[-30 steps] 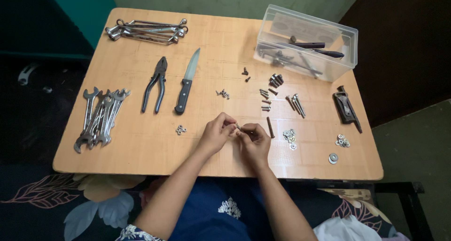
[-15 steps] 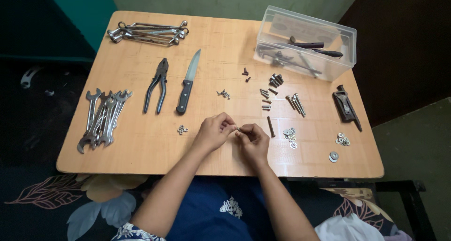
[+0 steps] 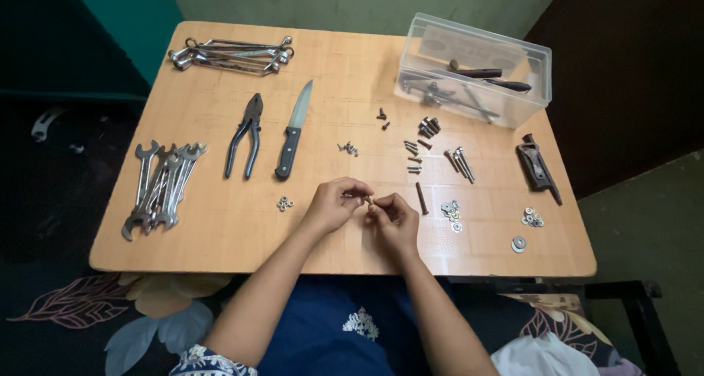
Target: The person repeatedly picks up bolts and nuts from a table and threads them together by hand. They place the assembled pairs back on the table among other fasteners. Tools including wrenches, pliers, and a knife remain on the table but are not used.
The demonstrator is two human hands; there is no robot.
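While both hands pinch small bolt (image 3: 369,198) at worktop (image 3: 220,229) six o'clock edge: left hand (image 3: 334,206), right hand (image 3: 394,218) fingertips meeting; threading step likely; next needs steady twist.

A small bolt (image 3: 367,198) sits pinched between the two hands, just above the near middle of the wooden table (image 3: 220,229). It is short and dark metal, lying roughly level — one end in the fingertips of the left hand (image 3: 334,206), the other in those of the right hand (image 3: 394,218). Most of it is hidden by the fingers; only a small stub shows in the gap between them. Whether a nut sits on it cannot be made out — too small.
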